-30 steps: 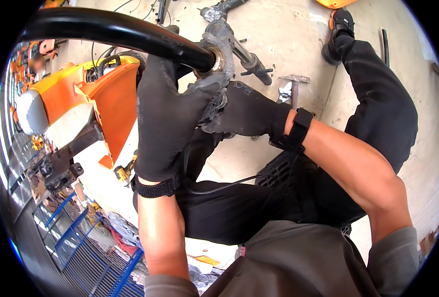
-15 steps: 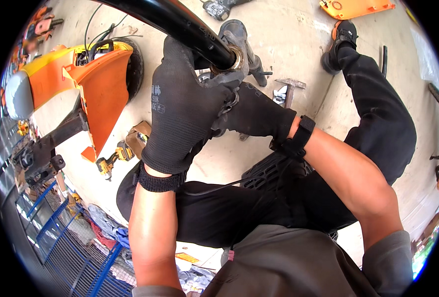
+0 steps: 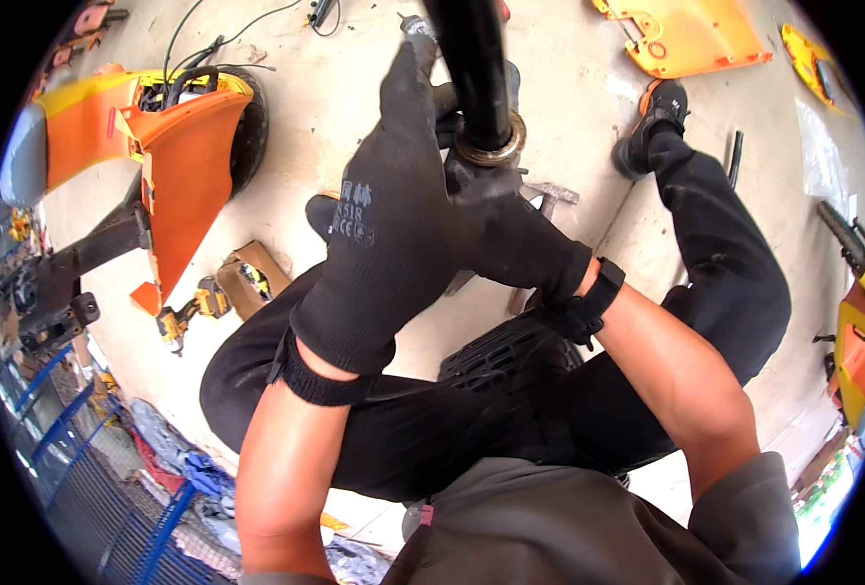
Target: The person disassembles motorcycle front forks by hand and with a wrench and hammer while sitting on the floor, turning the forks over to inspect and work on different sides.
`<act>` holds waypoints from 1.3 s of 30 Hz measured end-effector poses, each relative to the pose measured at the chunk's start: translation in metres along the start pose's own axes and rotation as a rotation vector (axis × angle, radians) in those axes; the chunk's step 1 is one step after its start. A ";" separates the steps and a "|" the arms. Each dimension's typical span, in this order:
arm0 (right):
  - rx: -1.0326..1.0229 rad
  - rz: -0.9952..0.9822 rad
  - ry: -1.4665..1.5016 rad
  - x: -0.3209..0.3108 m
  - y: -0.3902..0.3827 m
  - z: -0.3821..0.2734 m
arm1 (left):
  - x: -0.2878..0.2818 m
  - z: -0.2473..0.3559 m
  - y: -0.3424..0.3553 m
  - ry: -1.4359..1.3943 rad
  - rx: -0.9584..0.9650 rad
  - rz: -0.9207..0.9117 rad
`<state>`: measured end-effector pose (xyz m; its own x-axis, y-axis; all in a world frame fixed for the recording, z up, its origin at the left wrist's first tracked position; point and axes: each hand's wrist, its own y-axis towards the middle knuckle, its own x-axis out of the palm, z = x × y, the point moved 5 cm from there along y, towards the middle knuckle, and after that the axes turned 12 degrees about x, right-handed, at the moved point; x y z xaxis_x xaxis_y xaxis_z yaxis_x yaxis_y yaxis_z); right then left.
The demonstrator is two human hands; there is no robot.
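A black metal tube (image 3: 471,68) rises from between my hands toward the top edge. A metal ring, like a bearing race (image 3: 492,146), sits around its lower end. My left hand (image 3: 393,210), in a black glove, is at the tube's left. One of its fingers reaches up beside the tube, and others curl in against it. My right hand (image 3: 520,229), also gloved, is closed just under the ring and meets the left at the palm. Whatever continues below the ring is mostly hidden by the gloves. A hammer (image 3: 550,192) lies on the floor behind my right hand.
On the left lies an orange-and-yellow scooter body (image 3: 189,156) with a wheel. Near my left knee are a yellow power tool (image 3: 191,314) and an opened cardboard box (image 3: 262,268). An orange panel (image 3: 691,44) lies at the far right. Blue metal racks (image 3: 111,487) stand at lower left.
The tube has swung from slanting left to nearly upright. My left hand has turned, with a finger now stretched upward. The grey fork-like part seen beyond the gloves is mostly hidden now.
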<state>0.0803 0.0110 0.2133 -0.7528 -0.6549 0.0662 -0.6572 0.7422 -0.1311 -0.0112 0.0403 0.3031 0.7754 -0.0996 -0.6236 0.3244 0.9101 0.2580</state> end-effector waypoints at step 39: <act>0.040 0.223 -0.268 0.002 -0.033 0.007 | 0.024 -0.002 -0.031 -0.301 -0.533 -0.336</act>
<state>0.1004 -0.0158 0.2113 -0.8377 -0.4956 -0.2294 -0.4719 0.8684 -0.1525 -0.0036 0.0099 0.2788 0.8210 -0.4472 -0.3548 0.3224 0.8762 -0.3583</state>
